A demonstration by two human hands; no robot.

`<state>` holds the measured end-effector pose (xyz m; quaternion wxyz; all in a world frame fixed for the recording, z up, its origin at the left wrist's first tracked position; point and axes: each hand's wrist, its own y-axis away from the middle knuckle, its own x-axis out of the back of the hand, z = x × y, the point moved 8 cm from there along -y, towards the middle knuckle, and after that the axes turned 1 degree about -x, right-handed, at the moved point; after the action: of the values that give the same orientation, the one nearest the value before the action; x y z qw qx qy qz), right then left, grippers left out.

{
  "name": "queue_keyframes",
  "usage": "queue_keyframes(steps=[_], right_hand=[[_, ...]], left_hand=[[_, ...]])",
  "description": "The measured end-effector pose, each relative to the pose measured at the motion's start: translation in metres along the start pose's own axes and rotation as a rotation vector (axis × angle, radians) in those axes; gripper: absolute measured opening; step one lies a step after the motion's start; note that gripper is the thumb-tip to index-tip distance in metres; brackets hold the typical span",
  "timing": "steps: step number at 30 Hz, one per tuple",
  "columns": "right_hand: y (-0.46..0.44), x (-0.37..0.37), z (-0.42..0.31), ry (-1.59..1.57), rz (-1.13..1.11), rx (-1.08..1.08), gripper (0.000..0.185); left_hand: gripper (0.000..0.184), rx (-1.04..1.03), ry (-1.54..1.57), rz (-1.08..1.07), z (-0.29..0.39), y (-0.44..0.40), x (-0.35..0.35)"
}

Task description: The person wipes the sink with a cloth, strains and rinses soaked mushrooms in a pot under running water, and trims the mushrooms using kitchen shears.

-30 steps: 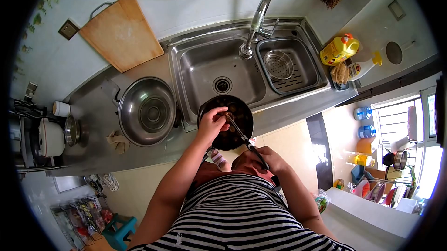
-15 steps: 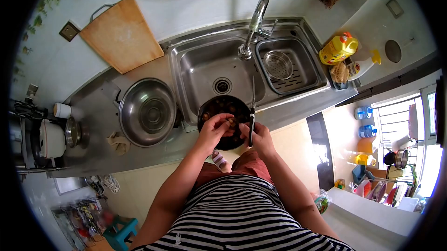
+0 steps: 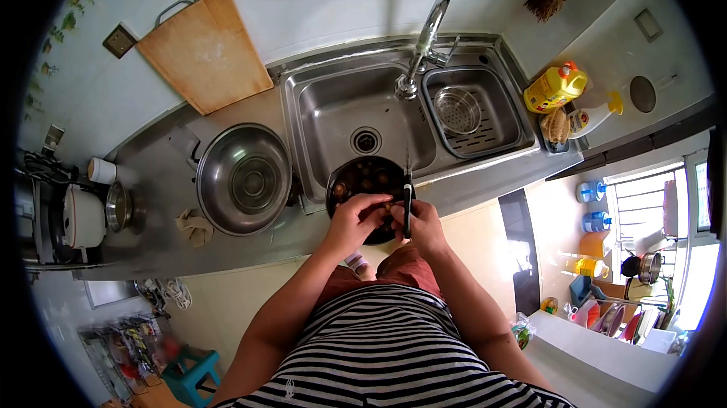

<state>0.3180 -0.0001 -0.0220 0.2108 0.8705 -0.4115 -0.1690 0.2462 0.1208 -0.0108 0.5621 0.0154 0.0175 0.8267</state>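
Note:
Over a dark round bowl [image 3: 337,181] at the sink's front edge, both hands meet. The bowl holds several brown, roundish pieces [image 3: 366,183] in what looks like dark liquid; their kind is not clear. My left hand [image 3: 356,220] is closed, its fingertips pinching a small brown piece [image 3: 388,208] like those in the bowl. My right hand [image 3: 424,228] grips a knife [image 3: 408,200] by its black handle, the thin blade pointing away toward the faucet. My right fingertips also touch the small piece, which is mostly hidden by the fingers.
Behind the bowl is a steel sink [image 3: 326,116] with a faucet [image 3: 432,29] and a drain basket [image 3: 457,110]. A large steel basin [image 3: 219,181] sits left, near a cloth [image 3: 195,228]. A cutting board [image 3: 204,52] leans on the wall. Yellow bottle [image 3: 555,88] stands right.
The fingertips of both hands have drawn closer together around the small brown piece, covering more of it. The view has shifted slightly; the knife stays in my right hand.

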Motion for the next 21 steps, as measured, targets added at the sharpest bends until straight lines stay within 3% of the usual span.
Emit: queue_keyframes(steps=[4,10,17,20,21], right_hand=[[0.003,0.004,0.004,-0.005,-0.011,-0.016,0.026],[0.007,0.007,0.008,-0.025,-0.015,-0.020,0.026],[0.010,0.005,0.011,-0.083,-0.064,-0.041,0.028],[0.012,0.003,0.011,-0.110,-0.072,-0.049,0.028],[0.013,0.003,0.011,-0.110,-0.073,-0.049,0.028]], left_hand=[[0.029,-0.338,-0.435,-0.016,0.040,0.001,-0.006],[0.027,-0.443,-0.689,-0.095,0.056,0.004,-0.016],[0.020,-0.372,-0.595,-0.083,0.053,0.000,-0.011],[0.015,-0.354,-0.452,-0.059,0.043,-0.003,-0.008],[0.014,-0.240,-0.297,-0.046,0.033,-0.005,-0.004]])
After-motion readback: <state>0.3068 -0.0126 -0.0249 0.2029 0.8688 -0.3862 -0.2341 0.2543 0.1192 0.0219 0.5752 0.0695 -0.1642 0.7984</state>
